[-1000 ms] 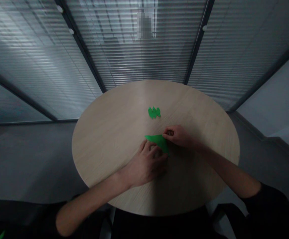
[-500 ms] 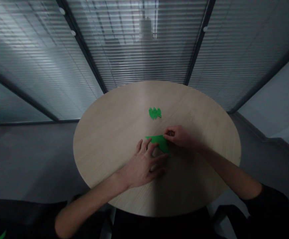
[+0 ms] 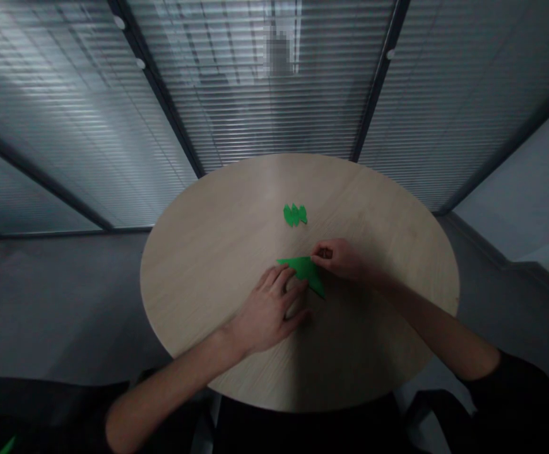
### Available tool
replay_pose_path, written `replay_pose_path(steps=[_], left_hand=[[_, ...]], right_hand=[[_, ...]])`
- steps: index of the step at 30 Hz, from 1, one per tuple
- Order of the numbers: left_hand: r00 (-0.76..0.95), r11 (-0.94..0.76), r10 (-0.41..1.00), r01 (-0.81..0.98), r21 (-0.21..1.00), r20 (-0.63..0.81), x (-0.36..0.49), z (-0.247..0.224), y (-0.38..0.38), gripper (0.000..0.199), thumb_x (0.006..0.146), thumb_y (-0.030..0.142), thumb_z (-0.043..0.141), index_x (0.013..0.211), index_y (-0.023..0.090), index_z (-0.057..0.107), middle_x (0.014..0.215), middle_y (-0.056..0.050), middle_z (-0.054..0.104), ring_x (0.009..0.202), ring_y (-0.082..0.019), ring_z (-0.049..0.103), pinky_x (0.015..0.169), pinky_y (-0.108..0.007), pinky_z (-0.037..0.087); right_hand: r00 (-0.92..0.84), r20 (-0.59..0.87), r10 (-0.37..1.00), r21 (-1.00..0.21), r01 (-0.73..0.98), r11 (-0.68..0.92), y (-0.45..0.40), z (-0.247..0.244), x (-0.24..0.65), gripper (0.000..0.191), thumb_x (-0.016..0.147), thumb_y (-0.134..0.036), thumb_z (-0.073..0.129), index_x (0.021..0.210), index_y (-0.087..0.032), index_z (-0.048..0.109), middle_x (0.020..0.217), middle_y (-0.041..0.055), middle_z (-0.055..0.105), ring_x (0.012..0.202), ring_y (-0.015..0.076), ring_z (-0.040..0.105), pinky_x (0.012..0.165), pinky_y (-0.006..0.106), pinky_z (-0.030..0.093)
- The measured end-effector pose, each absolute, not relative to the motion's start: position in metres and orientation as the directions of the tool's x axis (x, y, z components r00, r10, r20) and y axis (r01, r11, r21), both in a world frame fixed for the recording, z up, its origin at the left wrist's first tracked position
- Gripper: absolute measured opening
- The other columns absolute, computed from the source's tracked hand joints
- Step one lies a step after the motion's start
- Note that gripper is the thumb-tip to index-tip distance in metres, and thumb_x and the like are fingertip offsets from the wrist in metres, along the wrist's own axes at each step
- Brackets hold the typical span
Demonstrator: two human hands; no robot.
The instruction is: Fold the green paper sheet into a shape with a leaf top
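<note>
A green paper triangle (image 3: 306, 267) lies on the table in front of me, one long edge at the top and a point toward the lower right. My left hand (image 3: 272, 309) rests over its left and lower side, fingers apart, partly covering it. With thumb and fingertips pinched together, my right hand (image 3: 336, 257) holds the paper at its upper right corner. Farther off lies a small green cut-out or folded piece (image 3: 295, 215) with a jagged, pointed outline, apart from both hands.
The oval wooden table (image 3: 199, 252) has a light top. Glass partitions with blinds (image 3: 274, 120) stand behind its far edge. A dark chair armrest (image 3: 438, 403) shows at the lower right.
My left hand has drawn its fingers slightly back to the left, baring more of the triangle's lower right point. The right hand keeps its pinch in the same place.
</note>
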State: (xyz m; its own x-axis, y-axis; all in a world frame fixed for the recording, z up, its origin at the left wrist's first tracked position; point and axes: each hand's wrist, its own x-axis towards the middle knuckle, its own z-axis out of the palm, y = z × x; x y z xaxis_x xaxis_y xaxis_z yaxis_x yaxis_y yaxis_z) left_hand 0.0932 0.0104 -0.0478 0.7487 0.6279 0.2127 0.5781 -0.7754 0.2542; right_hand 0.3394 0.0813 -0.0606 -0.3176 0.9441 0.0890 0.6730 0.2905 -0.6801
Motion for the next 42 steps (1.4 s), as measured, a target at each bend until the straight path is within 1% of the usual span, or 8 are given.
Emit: replay_pose_path(steps=[6,13,16,19,24,29,31,42], left_hand=[[0.728,-0.745,0.665,0.632,0.213,0.166,0.092,-0.047,0.009,0.049,0.098,0.047,0.061,0.141,0.024,0.063,0.144,-0.018,0.054,0.141,-0.046,0.043,0.112,-0.078,0.035],[0.713,-0.732,0.68,0.649,0.208,0.168,0.091,-0.047,0.01,0.054,0.095,0.05,0.066,0.142,0.025,0.064,0.148,-0.022,0.047,0.143,-0.05,0.041,0.11,-0.08,0.035],[0.728,-0.752,0.658,0.625,0.21,0.19,0.091,-0.047,0.012,0.054,0.093,0.049,0.069,0.14,0.021,0.064,0.147,-0.023,0.049,0.141,-0.048,0.044,0.112,-0.078,0.035],[0.778,-0.809,0.584,0.535,0.245,0.231,0.092,-0.047,0.014,0.053,0.095,0.044,0.067,0.138,0.014,0.061,0.146,-0.023,0.052,0.14,-0.042,0.049,0.118,-0.069,0.036],[0.794,-0.828,0.544,0.455,0.328,0.271,0.098,-0.046,0.017,0.031,0.098,0.037,0.062,0.118,0.013,0.066,0.128,-0.019,0.065,0.126,-0.035,0.06,0.116,-0.058,0.046],[0.779,-0.826,0.546,0.44,0.351,0.308,0.103,-0.053,0.027,0.056,0.101,0.043,0.061,0.144,0.008,0.052,0.147,-0.024,0.055,0.139,-0.037,0.052,0.118,-0.056,0.046],[0.783,-0.83,0.544,0.447,0.335,0.302,0.104,-0.056,0.03,0.061,0.101,0.048,0.06,0.145,0.006,0.051,0.149,-0.027,0.053,0.141,-0.039,0.052,0.117,-0.058,0.046],[0.839,-0.865,0.484,0.416,0.281,0.247,0.102,-0.049,0.018,0.045,0.102,0.042,0.06,0.134,0.011,0.063,0.129,-0.02,0.065,0.127,-0.037,0.058,0.108,-0.056,0.052]], right_hand=[[-0.32,0.081,0.944,-0.68,0.675,0.287,0.082,-0.061,0.34,0.014,0.088,-0.026,0.065,0.08,-0.018,0.073,0.07,0.0025,0.068,0.064,0.0153,0.058,0.06,0.027,0.039],[-0.324,0.077,0.943,-0.68,0.675,0.287,0.082,-0.061,0.341,0.013,0.088,-0.026,0.067,0.08,-0.018,0.073,0.068,0.0019,0.067,0.063,0.0153,0.057,0.059,0.027,0.038],[-0.32,0.077,0.944,-0.683,0.673,0.284,0.081,-0.06,0.34,0.014,0.088,-0.026,0.066,0.079,-0.018,0.072,0.067,0.0019,0.066,0.062,0.0152,0.056,0.058,0.027,0.038],[-0.322,0.079,0.944,-0.682,0.673,0.286,0.081,-0.06,0.34,0.015,0.088,-0.027,0.065,0.079,-0.018,0.072,0.067,0.0017,0.067,0.062,0.0149,0.056,0.059,0.027,0.038],[-0.328,0.085,0.941,-0.681,0.671,0.295,0.082,-0.06,0.341,0.016,0.087,-0.028,0.065,0.079,-0.018,0.073,0.069,0.0019,0.067,0.063,0.0149,0.056,0.06,0.027,0.038],[-0.339,0.084,0.937,-0.683,0.665,0.302,0.082,-0.06,0.342,0.017,0.088,-0.029,0.064,0.08,-0.017,0.074,0.07,0.0028,0.068,0.064,0.0156,0.058,0.061,0.028,0.039],[-0.343,0.081,0.936,-0.683,0.664,0.303,0.082,-0.059,0.342,0.017,0.088,-0.029,0.064,0.081,-0.017,0.074,0.07,0.0027,0.068,0.064,0.0155,0.058,0.061,0.027,0.039],[-0.344,0.074,0.936,-0.685,0.665,0.298,0.08,-0.057,0.34,0.016,0.089,-0.026,0.064,0.081,-0.017,0.074,0.071,0.0035,0.069,0.065,0.0153,0.058,0.061,0.027,0.04]])
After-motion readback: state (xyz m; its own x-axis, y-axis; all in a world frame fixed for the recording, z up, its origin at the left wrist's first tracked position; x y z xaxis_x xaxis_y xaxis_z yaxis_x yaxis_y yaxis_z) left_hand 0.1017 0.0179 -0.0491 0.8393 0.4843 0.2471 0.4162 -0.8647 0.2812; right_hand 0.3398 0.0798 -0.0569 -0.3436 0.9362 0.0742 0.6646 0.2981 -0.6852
